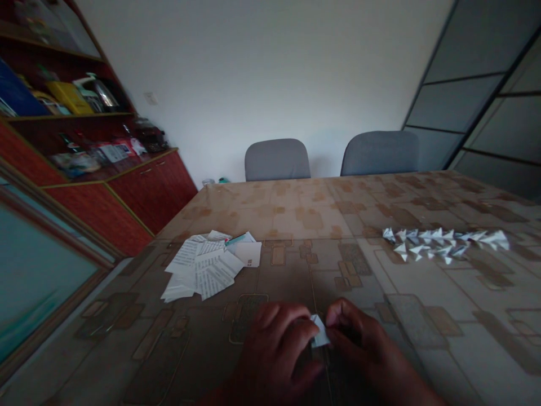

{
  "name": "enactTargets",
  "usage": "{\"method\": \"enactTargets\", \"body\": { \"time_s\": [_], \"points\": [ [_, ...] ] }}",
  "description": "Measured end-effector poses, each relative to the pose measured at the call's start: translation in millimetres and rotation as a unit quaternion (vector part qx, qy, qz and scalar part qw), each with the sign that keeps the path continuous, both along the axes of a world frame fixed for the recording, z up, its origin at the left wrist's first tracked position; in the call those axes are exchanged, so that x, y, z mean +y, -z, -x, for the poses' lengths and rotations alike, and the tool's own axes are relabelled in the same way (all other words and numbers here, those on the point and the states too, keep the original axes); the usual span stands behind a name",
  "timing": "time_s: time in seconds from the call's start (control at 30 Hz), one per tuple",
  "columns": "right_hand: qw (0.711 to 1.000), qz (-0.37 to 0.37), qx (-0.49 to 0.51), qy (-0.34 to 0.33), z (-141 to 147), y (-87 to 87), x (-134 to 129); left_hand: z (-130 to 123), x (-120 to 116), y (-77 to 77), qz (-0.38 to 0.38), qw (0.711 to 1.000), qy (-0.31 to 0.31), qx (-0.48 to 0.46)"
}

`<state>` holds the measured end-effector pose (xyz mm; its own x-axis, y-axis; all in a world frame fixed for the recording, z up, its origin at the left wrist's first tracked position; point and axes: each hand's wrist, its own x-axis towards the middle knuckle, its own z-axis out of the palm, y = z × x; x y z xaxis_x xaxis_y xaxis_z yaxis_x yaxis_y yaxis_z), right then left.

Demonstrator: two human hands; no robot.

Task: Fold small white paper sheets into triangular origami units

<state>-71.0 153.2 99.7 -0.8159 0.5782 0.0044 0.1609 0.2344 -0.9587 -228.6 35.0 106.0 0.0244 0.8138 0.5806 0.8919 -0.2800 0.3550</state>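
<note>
Near the front of the table, a small folded piece of white paper (pixel 320 332) sits between my two hands. My left hand (pixel 279 344) has its fingers curled against the paper's left edge. On the opposite side, my right hand (pixel 359 332) pinches the paper's right edge between thumb and fingers. Parts of the paper are hidden behind the fingertips. Ahead and to the left lies a spread pile of printed paper pieces (pixel 211 268). To the right, several small pointed folded papers (pixel 443 239) are lined up in two rows.
The table (pixel 291 208) has a brown patterned cover. Two grey chairs (pixel 278 159) stand at its far edge, against a pale wall. A red wooden cabinet (pixel 143 192) with loaded shelves is at the left, and panelled doors (pixel 460 101) are at the right.
</note>
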Motion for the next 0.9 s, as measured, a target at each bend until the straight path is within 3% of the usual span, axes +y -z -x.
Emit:
{"method": "enactTargets", "body": {
  "time_s": [0.13, 0.23, 0.3, 0.47, 0.9],
  "points": [
    [0.988, -0.144, -0.052, -0.003, -2, 4.6, -2, -4, 3, 7.7, -0.013, 0.995, 0.008, 0.104],
    [0.962, -0.26, -0.086, -0.011, -4, 9.3, -3, -4, 4, 16.9, -0.004, 0.991, 0.021, 0.133],
    [0.949, -0.298, -0.1, -0.025, -4, 11.5, -3, -4, 4, 21.7, 0.008, 0.99, 0.025, 0.137],
    [0.943, -0.313, -0.102, -0.041, -5, 10.9, -2, -3, 9, 22.6, 0.02, 0.992, 0.01, 0.126],
    [0.944, -0.32, -0.083, -0.002, -9, 10.0, 0, 5, 12, 10.9, 0.112, 0.984, 0.054, 0.129]
  ]
}}
